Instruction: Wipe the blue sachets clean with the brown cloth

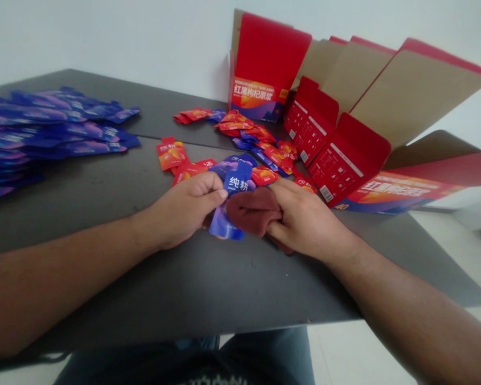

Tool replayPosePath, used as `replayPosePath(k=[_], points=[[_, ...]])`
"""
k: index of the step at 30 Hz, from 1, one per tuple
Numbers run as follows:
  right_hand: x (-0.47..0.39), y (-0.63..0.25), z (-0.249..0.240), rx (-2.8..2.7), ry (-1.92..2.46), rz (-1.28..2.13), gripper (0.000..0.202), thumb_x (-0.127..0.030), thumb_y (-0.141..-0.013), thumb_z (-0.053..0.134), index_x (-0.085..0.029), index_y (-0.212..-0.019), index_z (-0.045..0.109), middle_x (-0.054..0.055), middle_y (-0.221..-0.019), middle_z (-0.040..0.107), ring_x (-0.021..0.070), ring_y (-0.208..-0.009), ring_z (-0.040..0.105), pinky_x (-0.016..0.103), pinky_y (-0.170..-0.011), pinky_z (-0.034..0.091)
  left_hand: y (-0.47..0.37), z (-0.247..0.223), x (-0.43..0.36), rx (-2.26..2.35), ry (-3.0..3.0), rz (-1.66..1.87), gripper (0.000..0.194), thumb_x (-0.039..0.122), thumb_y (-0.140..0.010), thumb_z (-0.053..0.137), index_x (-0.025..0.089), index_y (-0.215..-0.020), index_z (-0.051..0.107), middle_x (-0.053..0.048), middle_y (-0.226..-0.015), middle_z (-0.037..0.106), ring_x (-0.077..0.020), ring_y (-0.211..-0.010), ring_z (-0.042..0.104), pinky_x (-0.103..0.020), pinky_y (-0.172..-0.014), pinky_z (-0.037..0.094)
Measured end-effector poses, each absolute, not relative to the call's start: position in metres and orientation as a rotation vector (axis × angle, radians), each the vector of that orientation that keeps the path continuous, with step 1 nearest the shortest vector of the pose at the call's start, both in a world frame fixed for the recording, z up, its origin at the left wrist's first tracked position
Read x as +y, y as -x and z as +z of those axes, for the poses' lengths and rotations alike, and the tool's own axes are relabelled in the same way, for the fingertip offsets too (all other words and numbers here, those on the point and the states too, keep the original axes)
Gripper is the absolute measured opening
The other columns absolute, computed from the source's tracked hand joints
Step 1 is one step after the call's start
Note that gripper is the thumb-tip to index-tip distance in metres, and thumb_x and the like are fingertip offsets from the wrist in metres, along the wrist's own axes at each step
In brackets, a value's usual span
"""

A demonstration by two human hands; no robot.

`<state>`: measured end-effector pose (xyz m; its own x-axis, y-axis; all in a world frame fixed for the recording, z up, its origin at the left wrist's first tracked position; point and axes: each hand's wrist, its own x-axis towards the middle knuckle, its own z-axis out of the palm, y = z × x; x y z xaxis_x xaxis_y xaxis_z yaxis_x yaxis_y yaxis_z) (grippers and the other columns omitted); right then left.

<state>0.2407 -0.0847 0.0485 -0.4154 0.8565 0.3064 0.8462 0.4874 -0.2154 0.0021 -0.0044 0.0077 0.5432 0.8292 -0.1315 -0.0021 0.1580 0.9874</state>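
Between thumb and fingers, my left hand (186, 211) grips a blue-purple sachet (237, 181) with white lettering, held up over the table's near part. My right hand (304, 219) is closed around a folded brown cloth (256, 211). The cloth lies against the sachet's right side and covers part of its middle. Just beyond both hands, red-orange sachets (172, 155) and blue ones lie in a loose heap, partly hidden by my fingers.
A large stack of blue sachets (56, 128) spreads over the left of the dark grey table (144, 289). At the back right stand several red cartons (264, 69) with raised flaps. A nearer carton (404, 190) sits by the right edge. White wall rises behind.
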Motion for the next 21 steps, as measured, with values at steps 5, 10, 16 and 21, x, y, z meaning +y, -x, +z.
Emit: replayPosePath(k=[5, 10, 16, 21], points=[[-0.0846, -0.2406, 0.0467, -2.488, 1.306, 0.155, 0.011, -0.020, -0.092, 0.068, -0.022, -0.101, 0.062, 0.008, -0.103, 0.069, 0.0253, -0.096, 0.066, 0.037, -0.081, 0.052, -0.0045, 0.0114, -0.0067, 0.827, -1.257, 0.742, 0.026, 0.029, -0.090, 0.077, 0.021, -0.082, 0.053, 0.003, -0.066, 0.054, -0.0104, -0.052, 0.051, -0.023, -0.050, 0.044], [-0.0850, -0.2414, 0.0469, -2.492, 1.308, 0.150, 0.011, -0.020, -0.092, 0.067, -0.021, -0.102, 0.063, 0.009, -0.104, 0.070, 0.0261, -0.097, 0.067, 0.038, -0.082, 0.053, -0.0047, 0.0130, -0.0074, 0.827, -1.234, 0.752, 0.024, 0.027, -0.090, 0.077, 0.021, -0.082, 0.055, 0.002, -0.067, 0.056, -0.0116, -0.054, 0.054, -0.023, -0.052, 0.047], [-0.0842, -0.2417, 0.0484, -2.454, 1.339, 0.149, 0.011, -0.021, -0.093, 0.068, -0.021, -0.102, 0.063, 0.009, -0.104, 0.070, 0.0251, -0.094, 0.066, 0.037, -0.081, 0.052, -0.0056, 0.0143, -0.0085, 0.847, -1.228, 0.753, 0.022, 0.024, -0.091, 0.073, 0.021, -0.081, 0.054, 0.003, -0.065, 0.055, -0.0112, -0.051, 0.052, -0.022, -0.050, 0.046], [-0.0860, -0.2398, 0.0496, -2.524, 1.277, 0.166, 0.010, -0.019, -0.093, 0.068, -0.021, -0.102, 0.064, 0.007, -0.102, 0.069, 0.0246, -0.094, 0.066, 0.036, -0.081, 0.051, -0.0054, 0.0132, -0.0077, 0.818, -1.243, 0.764, 0.023, 0.025, -0.091, 0.075, 0.020, -0.081, 0.054, 0.003, -0.065, 0.054, -0.0105, -0.051, 0.051, -0.021, -0.049, 0.044]])
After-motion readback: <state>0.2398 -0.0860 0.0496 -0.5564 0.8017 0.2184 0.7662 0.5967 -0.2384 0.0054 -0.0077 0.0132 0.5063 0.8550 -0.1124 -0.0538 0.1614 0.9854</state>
